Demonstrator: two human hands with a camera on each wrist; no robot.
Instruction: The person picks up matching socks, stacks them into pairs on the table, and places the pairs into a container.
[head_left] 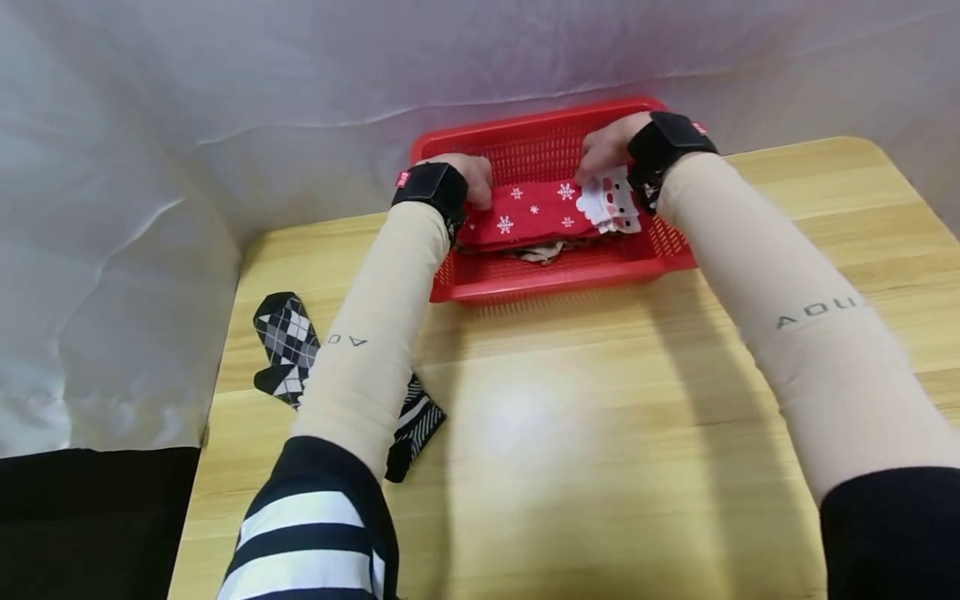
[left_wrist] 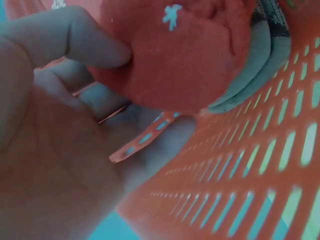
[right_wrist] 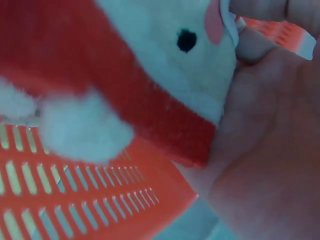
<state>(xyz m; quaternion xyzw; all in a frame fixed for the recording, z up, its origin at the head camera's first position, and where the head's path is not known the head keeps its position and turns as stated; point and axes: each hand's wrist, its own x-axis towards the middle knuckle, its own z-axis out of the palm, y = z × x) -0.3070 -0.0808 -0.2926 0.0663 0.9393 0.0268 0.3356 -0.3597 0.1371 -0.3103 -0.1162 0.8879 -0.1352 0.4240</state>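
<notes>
A red sock (head_left: 532, 212) with white snowflakes and a Santa face at its right end lies across the inside of a red plastic basket (head_left: 547, 287). My left hand (head_left: 474, 179) holds its left end; in the left wrist view the thumb (left_wrist: 95, 42) presses on the red fabric and other fingers reach beneath. At the Santa end, my right hand (head_left: 603, 150) grips the sock, its white face (right_wrist: 175, 55) lying against the palm in the right wrist view. Grey cuffs (left_wrist: 255, 70) and brownish fabric (head_left: 543, 252) show under the red sock, mostly hidden.
On the wooden table (head_left: 570, 433), a black, grey and white argyle sock (head_left: 288, 333) lies at the left, partly hidden by my left forearm. A black-and-white patterned piece (head_left: 416, 421) shows on the forearm's other side. White cloth (head_left: 322, 92) hangs behind the basket.
</notes>
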